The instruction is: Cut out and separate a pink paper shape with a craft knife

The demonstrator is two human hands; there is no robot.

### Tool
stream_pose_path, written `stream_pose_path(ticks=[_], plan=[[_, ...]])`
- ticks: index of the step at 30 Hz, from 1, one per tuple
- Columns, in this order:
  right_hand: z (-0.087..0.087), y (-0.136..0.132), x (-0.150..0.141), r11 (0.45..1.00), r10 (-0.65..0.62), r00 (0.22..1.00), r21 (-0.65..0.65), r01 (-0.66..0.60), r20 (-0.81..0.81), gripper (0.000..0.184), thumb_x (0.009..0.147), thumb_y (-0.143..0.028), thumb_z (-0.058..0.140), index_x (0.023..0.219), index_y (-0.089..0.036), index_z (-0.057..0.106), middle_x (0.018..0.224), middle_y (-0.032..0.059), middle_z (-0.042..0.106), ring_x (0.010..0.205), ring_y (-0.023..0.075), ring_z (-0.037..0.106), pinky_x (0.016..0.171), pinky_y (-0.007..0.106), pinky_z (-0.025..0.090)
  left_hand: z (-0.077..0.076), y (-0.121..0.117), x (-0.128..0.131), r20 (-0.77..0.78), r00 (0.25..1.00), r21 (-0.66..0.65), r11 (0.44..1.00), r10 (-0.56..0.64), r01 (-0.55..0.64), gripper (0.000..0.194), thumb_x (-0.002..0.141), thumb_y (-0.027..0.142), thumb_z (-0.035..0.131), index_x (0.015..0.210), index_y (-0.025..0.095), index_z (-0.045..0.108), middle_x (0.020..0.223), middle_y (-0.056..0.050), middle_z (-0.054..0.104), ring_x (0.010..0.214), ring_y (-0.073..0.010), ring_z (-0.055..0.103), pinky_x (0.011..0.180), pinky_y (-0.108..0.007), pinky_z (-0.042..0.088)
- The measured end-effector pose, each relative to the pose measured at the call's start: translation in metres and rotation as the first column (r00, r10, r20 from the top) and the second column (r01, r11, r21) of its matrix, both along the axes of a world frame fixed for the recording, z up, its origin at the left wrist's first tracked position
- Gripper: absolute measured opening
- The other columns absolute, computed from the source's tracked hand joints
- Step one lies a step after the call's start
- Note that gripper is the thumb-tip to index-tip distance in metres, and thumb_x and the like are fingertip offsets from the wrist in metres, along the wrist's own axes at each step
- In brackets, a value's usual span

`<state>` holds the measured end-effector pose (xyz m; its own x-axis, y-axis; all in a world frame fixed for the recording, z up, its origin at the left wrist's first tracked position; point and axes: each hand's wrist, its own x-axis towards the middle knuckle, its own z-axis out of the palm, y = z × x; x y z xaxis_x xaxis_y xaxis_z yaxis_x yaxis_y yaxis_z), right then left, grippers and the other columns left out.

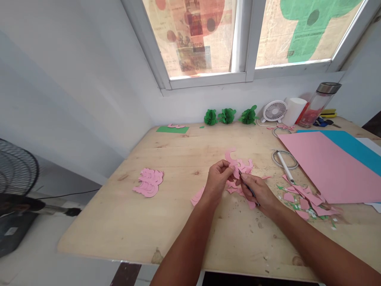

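My left hand (pixel 220 174) is closed, with a curved pink paper cutout (pixel 229 157) pinched between thumb and fingers. In my right hand (pixel 258 190) is a slim dark tool (pixel 251 191), its pointed tip at the pink paper beside my left fingertips. Whether the tool is a knife, tweezers or scissors I cannot tell. Under and around both hands lie more pink paper pieces (pixel 235 186), partly hidden by the fingers. A flat pink piece (pixel 197 196) lies by my left wrist. Further left, scalloped pink cutouts (pixel 149 182) overlap in a pile.
Pink and green scraps (pixel 306 202) lie right of my right hand, near a white pen (pixel 285 167) and large pink sheet (pixel 330 167). Along the wall stand green paper ornaments (pixel 228 116), a small fan (pixel 274 111) and a glass bottle (pixel 318 105). Green paper (pixel 169 130) lies back left.
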<state>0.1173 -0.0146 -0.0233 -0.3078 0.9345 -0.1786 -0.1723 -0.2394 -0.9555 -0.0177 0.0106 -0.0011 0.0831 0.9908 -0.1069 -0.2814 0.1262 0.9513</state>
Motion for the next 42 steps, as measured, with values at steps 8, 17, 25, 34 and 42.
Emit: stream_pose_path(ticks=[8, 17, 25, 34, 42], plan=[[0.0007, -0.0016, 0.0007, 1.0, 0.002, 1.0, -0.004, -0.002, -0.012, 0.034, 0.081, -0.047, 0.049, 0.069, -0.015, 0.052, 0.045, -0.0084, 0.03, 0.035, 0.0037, 0.018, 0.033, 0.019, 0.01, -0.0019, -0.0009, -0.0003, 0.003, 1.0, 0.011, 1.0, -0.023, 0.023, 0.019, 0.064, 0.028, 0.065, 0.066, 0.015, 0.051, 0.055, 0.002, 0.054, 0.049, -0.0081, 0.049, 0.053, -0.022, 0.041], [-0.0001, -0.0016, -0.0005, 1.0, -0.017, 1.0, -0.002, 0.017, -0.022, 0.036, 0.081, -0.046, 0.05, 0.062, -0.016, 0.046, 0.045, -0.008, 0.031, 0.035, 0.003, 0.019, 0.034, 0.019, 0.01, -0.0012, -0.0009, 0.0012, 0.017, 1.0, -0.002, 1.0, -0.022, 0.022, 0.02, 0.062, 0.029, 0.065, 0.065, 0.015, 0.051, 0.054, 0.002, 0.054, 0.048, -0.008, 0.048, 0.052, -0.022, 0.04], [-0.0011, -0.0002, -0.001, 1.0, -0.016, 1.0, -0.016, 0.015, -0.018, 0.036, 0.082, -0.046, 0.049, 0.064, -0.016, 0.048, 0.045, -0.008, 0.031, 0.035, 0.0033, 0.019, 0.032, 0.019, 0.012, -0.0023, 0.0, 0.0016, 0.004, 1.0, -0.005, 1.0, -0.019, 0.019, 0.019, 0.064, 0.028, 0.064, 0.066, 0.015, 0.051, 0.054, 0.001, 0.054, 0.048, -0.0081, 0.048, 0.051, -0.022, 0.04], [0.0004, -0.0004, -0.0007, 1.0, -0.018, 1.0, -0.012, 0.018, -0.009, 0.038, 0.081, -0.048, 0.05, 0.061, -0.016, 0.046, 0.044, -0.0081, 0.031, 0.035, 0.0032, 0.019, 0.033, 0.019, 0.011, -0.0005, -0.0013, 0.0024, 0.024, 0.999, -0.009, 0.999, -0.031, 0.031, 0.019, 0.063, 0.028, 0.065, 0.065, 0.015, 0.051, 0.053, 0.002, 0.055, 0.047, -0.0078, 0.048, 0.051, -0.022, 0.039], [-0.0035, 0.0005, -0.0007, 1.0, -0.022, 1.0, -0.012, 0.022, -0.001, 0.037, 0.08, -0.049, 0.05, 0.065, -0.016, 0.05, 0.044, -0.0084, 0.03, 0.035, 0.0036, 0.018, 0.033, 0.019, 0.011, -0.0005, -0.0019, 0.0027, 0.021, 0.999, 0.008, 0.999, -0.035, 0.035, 0.018, 0.065, 0.026, 0.064, 0.065, 0.015, 0.05, 0.053, 0.003, 0.053, 0.046, -0.0074, 0.048, 0.051, -0.022, 0.039]])
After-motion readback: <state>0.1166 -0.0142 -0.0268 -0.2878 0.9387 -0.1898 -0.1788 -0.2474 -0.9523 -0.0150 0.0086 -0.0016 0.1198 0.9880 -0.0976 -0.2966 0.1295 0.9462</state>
